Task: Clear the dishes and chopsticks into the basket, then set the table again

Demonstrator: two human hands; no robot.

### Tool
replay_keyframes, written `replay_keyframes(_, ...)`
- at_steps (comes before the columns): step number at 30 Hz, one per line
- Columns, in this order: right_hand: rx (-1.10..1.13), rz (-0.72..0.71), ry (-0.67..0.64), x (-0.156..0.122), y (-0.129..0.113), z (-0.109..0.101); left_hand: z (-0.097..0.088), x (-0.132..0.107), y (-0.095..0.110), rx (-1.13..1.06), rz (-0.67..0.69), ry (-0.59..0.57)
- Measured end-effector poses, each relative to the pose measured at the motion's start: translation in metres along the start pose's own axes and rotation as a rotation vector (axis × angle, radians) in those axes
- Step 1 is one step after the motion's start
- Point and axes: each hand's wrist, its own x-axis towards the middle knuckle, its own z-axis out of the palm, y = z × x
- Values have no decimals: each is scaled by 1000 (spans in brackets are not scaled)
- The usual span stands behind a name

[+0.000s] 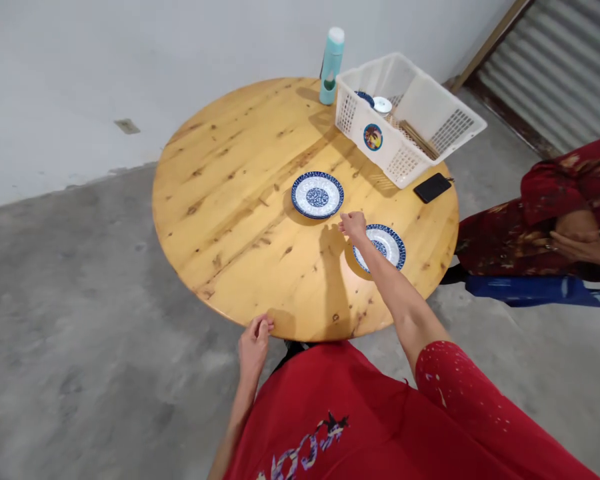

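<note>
My right hand (353, 225) is stretched out over the table, its fingers curled in, with no object visible in them. It hovers between two blue-and-white patterned places of crockery: a plate (317, 195) beyond it to the left, and another plate (390, 245) partly hidden under my wrist and forearm. Doubled rims at the left plate suggest a stack, though I cannot count it. Down at the table's near edge is my left hand (255, 340), its fingers loosely closed and nothing seen in them. Both plates lie flat on the round wooden table (240, 200).
At the back right stands a white plastic basket (347, 113) holding dishes and brown sticks. A light-blue bottle (332, 67) is upright beside it, and a black phone (433, 188) lies in front. To the right stands another person (510, 233) with a blue bag (535, 291).
</note>
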Motion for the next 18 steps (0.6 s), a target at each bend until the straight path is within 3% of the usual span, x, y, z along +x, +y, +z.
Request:
replay_keyframes(4,-209,9,18,39,-16,9,7,6,8,21,-17,13)
replay_keyframes(10,-509,-71,-35,63,-27,9,20,13,26,23,-68,34)
replay_keyframes(18,-560,-48,-108,77,-35,-1,34,33,40,120,-11,-47)
